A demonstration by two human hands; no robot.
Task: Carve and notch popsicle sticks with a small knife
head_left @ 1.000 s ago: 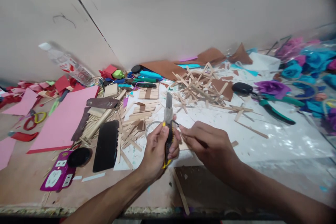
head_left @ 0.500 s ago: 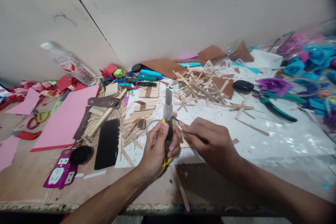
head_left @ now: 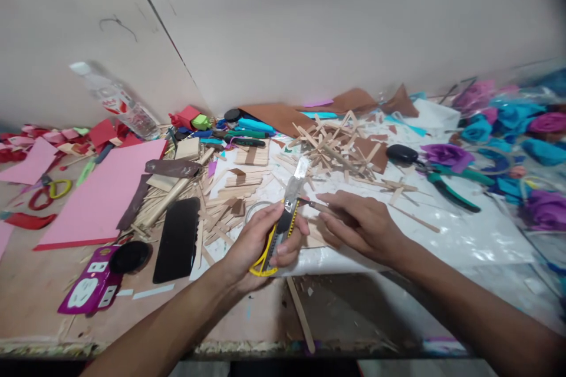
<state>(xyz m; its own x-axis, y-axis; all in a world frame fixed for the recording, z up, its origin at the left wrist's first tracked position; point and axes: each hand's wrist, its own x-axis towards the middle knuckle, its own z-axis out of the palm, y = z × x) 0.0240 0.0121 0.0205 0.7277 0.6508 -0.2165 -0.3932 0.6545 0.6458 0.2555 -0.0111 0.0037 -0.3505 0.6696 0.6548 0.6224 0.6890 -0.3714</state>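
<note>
My left hand [head_left: 265, 241] is wrapped round a yellow and grey utility knife [head_left: 279, 238]. The knife's blade [head_left: 302, 168] is out and points up, away from me, tilted to the right. In my right hand [head_left: 360, 227], a thin dark-tipped tool [head_left: 321, 207] is pinched between thumb and fingers. Its tip lies at the right side of the knife, just below the blade holder; whether it presses there I cannot tell. Most of its handle is hidden by the fingers. Beyond my hands, a heap of wooden craft sticks [head_left: 329, 144] lies on a white sheet [head_left: 469, 241].
Left of my hands lie a black phone [head_left: 177, 240], a purple power socket [head_left: 91, 283], a round black lid [head_left: 129, 257] and pink sheets [head_left: 106, 188]. Green-handled pliers [head_left: 453, 191] and paper flowers [head_left: 448, 156] are at the right. A plastic bottle [head_left: 121, 106] leans against the wall.
The knife has turned, from upright to leaning right, and its flat side shows more. The right hand's fingers have spread along the thin tool, showing more of it.
</note>
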